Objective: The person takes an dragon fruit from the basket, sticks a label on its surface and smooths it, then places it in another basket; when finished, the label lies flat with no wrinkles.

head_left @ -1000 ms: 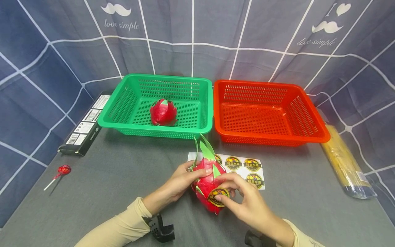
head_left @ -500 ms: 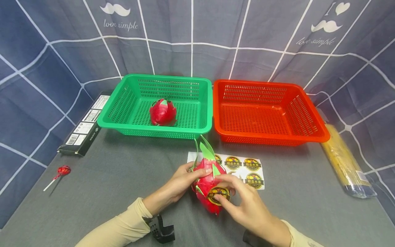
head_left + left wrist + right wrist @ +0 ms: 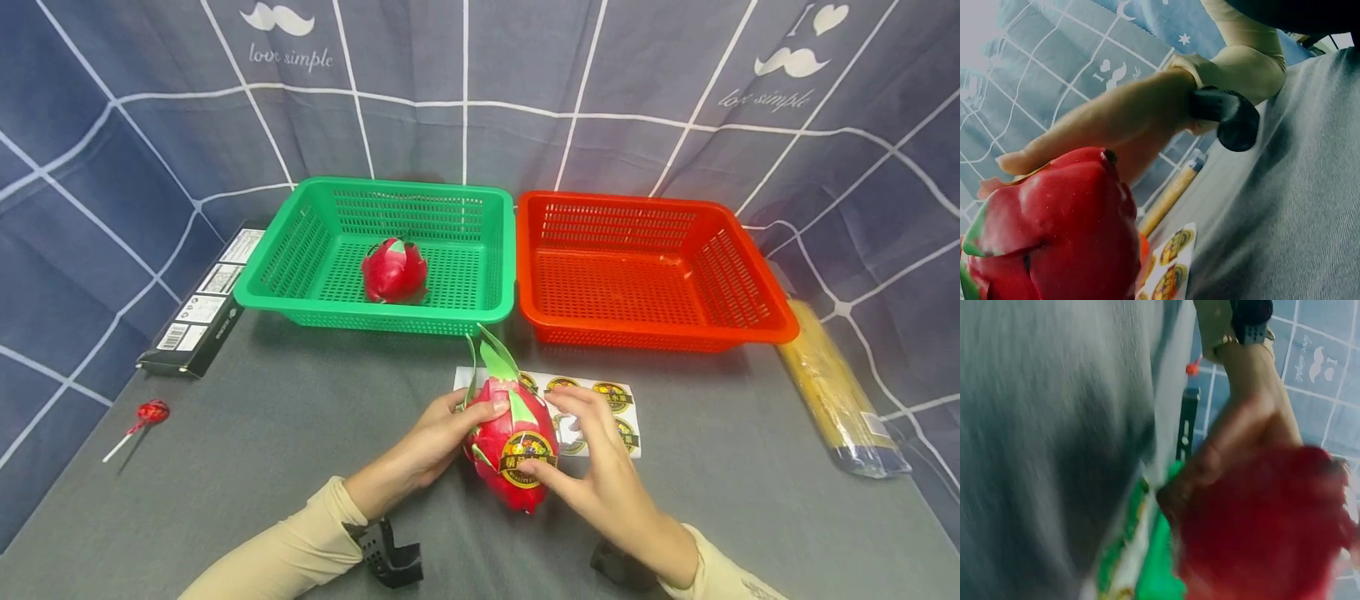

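My left hand [image 3: 435, 437] holds a red dragon fruit [image 3: 489, 435] with green leaf tips, its thumb lying across the upper side. A round black and gold fruit sticker [image 3: 519, 458] lies on the fruit's right front. On this sticker rests the thumb of my right hand [image 3: 607, 487]; the other fingers are raised off the fruit, over the sticker sheet [image 3: 630, 429]. Close up in the left wrist view is the smooth red skin of the dragon fruit [image 3: 1079, 231]. In the right wrist view the dragon fruit [image 3: 1254, 537] is blurred and covers the left hand's fingers.
A green basket [image 3: 375, 315] with another dragon fruit [image 3: 394, 272] stands at the back, beside a red basket [image 3: 652, 333]. Left of them lie a black box [image 3: 187, 337] and a lollipop [image 3: 152, 412]. A clear bag of yellow sticks [image 3: 836, 387] lies at the right.
The right hand's fingers have lifted off the fruit, away to the upper right, while its thumb stays on the sticker. The sticker now faces up more fully. The left hand keeps its hold.
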{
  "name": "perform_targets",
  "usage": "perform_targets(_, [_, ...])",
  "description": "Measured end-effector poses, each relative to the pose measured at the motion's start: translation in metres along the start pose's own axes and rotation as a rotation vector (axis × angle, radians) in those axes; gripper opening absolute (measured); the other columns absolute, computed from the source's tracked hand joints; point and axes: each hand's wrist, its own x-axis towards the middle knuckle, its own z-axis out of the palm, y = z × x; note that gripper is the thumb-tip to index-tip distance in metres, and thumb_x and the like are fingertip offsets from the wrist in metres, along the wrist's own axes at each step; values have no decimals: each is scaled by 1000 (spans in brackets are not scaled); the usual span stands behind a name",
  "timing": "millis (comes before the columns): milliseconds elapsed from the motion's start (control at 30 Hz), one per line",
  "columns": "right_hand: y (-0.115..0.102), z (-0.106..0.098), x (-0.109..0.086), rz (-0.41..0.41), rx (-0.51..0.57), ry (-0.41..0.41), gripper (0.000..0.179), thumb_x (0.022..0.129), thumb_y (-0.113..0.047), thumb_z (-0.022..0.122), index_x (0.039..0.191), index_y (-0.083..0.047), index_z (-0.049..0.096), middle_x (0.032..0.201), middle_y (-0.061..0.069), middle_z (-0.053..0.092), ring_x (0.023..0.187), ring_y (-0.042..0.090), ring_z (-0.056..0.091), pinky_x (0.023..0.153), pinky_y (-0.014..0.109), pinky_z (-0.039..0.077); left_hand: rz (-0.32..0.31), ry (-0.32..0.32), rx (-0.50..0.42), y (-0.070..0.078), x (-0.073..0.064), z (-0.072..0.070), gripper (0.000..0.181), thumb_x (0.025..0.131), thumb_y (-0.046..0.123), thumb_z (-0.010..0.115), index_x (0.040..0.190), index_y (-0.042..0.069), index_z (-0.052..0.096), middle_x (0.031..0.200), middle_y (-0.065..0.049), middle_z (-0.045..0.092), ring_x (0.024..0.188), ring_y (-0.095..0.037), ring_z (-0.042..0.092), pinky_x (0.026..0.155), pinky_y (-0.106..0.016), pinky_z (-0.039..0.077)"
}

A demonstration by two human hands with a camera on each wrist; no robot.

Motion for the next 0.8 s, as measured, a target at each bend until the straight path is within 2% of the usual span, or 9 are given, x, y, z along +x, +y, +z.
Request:
perform_targets(100, [1,4,-4,170,120,-33,60,78,-16,70,130,-9,40,130,10,42,119,14,40,96,10,31,6,3,-49,2,-1,1,47,82,28,59,118,0,47,102,-8,61,86,-12,59,79,-27,50])
perform_targets(200, [-2,8,-8,354,320,-62,58,85,-4,56,136,-12,29,138,12,33,123,7,37,96,8,31,31,9,-93,3,-3,3,49,82,27,58,121,2,43,105,-8,59,88,-12,58,80,-27,50])
perform_targets(267, [-5,11,-8,453,419,-67,54,89,-4,49,137,-10,26,140,14,30,123,2,35,94,8,34,51,19,-117,2,-4,4,50,82,27,59,122,4,41,107,-8,57,89,-12,58,79,-27,50])
perform_targets(400, [-8,15,-7,607,473,-59,48,91,-10,44,135,-4,25,135,15,33,115,-2,36,90,11,37,137,38,-120,-6,-2,7,53,81,26,62,123,4,39,111,-10,58,92,-12,59,80,-27,51])
perform_targets(500, [-9,18,-6,678,475,-37,46,90,-13,46,133,-5,31,128,12,39,106,0,41,86,15,41,180,69,-86,-11,-1,8,56,80,29,65,122,4,38,112,-11,59,92,-12,60,80,-27,50])
perform_targets(533, [-9,19,-6,687,485,-27,46,90,-12,46,133,-6,32,125,11,41,105,1,43,85,16,42,170,85,-75,-11,-1,9,57,79,30,66,122,5,38,112,-11,58,92,-11,60,81,-27,50])
perform_targets(700, [-6,23,-6,710,505,18,43,88,-9,50,130,-7,38,116,4,47,97,2,51,81,19,46,212,107,-33,-19,1,8,58,79,31,67,122,6,37,111,-7,59,93,-9,60,80,-25,50])
perform_targets(800, [-5,26,-6,723,504,36,41,88,-8,52,127,-7,40,112,1,49,94,3,54,79,20,47,217,115,-41,-17,-1,10,58,78,29,67,122,5,38,111,-10,59,91,-10,60,80,-26,50])
